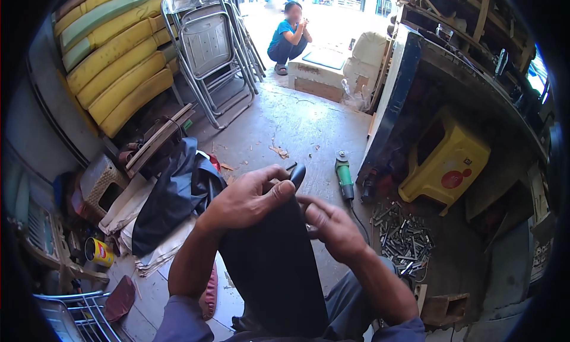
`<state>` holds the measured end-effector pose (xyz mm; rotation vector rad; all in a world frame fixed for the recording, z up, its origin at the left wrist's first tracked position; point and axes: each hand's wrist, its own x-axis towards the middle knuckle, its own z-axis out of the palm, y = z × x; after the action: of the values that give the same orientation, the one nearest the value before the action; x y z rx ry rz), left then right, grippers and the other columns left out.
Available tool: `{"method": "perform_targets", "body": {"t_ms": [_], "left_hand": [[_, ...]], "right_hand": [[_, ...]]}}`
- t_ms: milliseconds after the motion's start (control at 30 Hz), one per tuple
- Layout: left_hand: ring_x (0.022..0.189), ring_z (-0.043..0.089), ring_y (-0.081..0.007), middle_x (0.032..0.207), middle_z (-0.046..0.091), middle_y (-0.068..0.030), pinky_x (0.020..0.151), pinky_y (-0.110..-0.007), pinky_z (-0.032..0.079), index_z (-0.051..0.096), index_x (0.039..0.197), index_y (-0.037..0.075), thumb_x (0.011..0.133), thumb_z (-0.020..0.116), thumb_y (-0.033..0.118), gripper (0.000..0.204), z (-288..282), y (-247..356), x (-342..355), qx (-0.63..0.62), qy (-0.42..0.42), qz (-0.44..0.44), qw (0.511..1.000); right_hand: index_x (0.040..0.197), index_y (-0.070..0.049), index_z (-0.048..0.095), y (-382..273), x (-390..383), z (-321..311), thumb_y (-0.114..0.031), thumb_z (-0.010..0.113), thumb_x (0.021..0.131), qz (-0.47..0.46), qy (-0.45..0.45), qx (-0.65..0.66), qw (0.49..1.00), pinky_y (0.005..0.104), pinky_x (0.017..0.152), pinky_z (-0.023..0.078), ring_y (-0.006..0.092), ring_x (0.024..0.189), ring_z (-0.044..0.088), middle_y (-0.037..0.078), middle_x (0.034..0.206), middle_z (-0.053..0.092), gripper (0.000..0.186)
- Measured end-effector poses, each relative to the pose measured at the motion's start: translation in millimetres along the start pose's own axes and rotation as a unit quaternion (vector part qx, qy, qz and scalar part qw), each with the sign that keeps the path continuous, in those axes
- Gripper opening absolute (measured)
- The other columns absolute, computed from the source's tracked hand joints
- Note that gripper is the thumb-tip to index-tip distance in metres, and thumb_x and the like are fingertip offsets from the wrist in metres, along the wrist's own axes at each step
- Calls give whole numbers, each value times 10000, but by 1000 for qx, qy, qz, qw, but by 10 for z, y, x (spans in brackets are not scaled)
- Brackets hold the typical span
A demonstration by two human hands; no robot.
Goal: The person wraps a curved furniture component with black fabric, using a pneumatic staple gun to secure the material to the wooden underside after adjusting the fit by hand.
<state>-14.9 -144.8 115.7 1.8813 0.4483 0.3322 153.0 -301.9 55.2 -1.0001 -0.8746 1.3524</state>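
A long black piece (276, 271), smooth and leather-like with a rounded far end, stands tilted over my lap. My left hand (252, 196) is closed round its far end, the thumb pressed on the near face and the fingers behind. My right hand (335, 226) is at the right edge just below that end, with bent fingers closed against the black material; some fingertips are hidden behind it. To the left of my left arm lies a crumpled black sheet (172, 202) on folded white cloth (157, 253).
A green angle grinder (344, 174) with its cord and a heap of small metal pieces (404, 238) lie to the right. A yellow plastic stool (445, 164) is tipped under the bench. Folding chairs (208, 42) lean at back left. A person (287, 38) squats beyond the doorway.
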Motion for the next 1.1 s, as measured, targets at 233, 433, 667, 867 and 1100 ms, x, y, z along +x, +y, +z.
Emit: {"method": "perform_targets", "body": {"t_ms": [233, 433, 667, 867, 1100], "left_hand": [[619, 522, -96, 664, 616, -65, 591, -330, 462, 615, 920, -12, 952, 758, 313, 356, 79, 102, -127, 67, 45, 19, 997], [542, 513, -136, 652, 586, -116, 526, -329, 439, 613, 859, 6, 902, 808, 312, 366, 69, 24, -77, 132, 32, 63, 989], [723, 739, -196, 763, 715, -101, 658, -316, 578, 640, 1066, 27, 857, 846, 239, 362, 173, 51, -238, 45, 122, 25, 991], [837, 737, -172, 907, 753, -118, 748, -319, 595, 667, 1146, 2, 815, 879, 173, 429, 124, -11, -273, 157, 147, 172, 961], [737, 732, -264, 826, 711, -163, 673, -339, 561, 703, 989, -42, 853, 832, 173, 286, 95, 34, -386, 113, 147, 159, 970]], "right_hand": [[1120, -12, 697, -278, 243, 89, -295, 617, 1056, -81, 51, -50, 994, 244, 787, 485, 45, 877, 573, -14, 945, 674, 301], [1055, 24, 709, -228, 230, 147, -191, 632, 1047, -144, 140, -3, 980, 208, 737, 479, 38, 832, 570, -11, 908, 675, 229], [1005, 37, 730, -219, 266, 248, -199, 659, 1031, -166, 190, -67, 965, 211, 646, 474, 35, 758, 578, 0, 849, 690, 248], [957, 37, 742, -259, 271, 293, -198, 669, 1024, -152, 182, -84, 968, 207, 601, 458, 29, 706, 567, -11, 797, 681, 255], [1070, 1, 669, -231, 227, 287, -215, 659, 1032, -138, 94, -41, 985, 209, 732, 459, 26, 830, 550, -19, 902, 657, 219]]}}
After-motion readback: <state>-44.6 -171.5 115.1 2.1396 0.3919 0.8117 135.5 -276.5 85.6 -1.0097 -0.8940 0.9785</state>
